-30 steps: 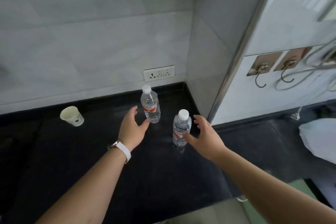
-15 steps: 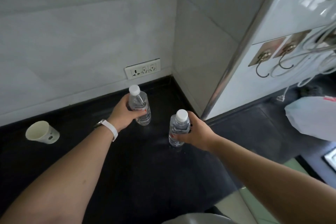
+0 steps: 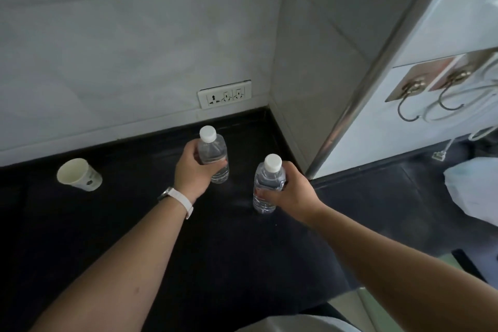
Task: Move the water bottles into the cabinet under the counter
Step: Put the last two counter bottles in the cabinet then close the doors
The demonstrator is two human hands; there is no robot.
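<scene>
1. Grips the rear water bottle in the left hand, upright near the wall socket.
2. Clasps the nearer water bottle in the right hand, upright over the black counter.

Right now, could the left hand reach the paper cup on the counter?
Likely yes: nothing stands between the left hand and the paper cup, but that hand grips a bottle.
</scene>
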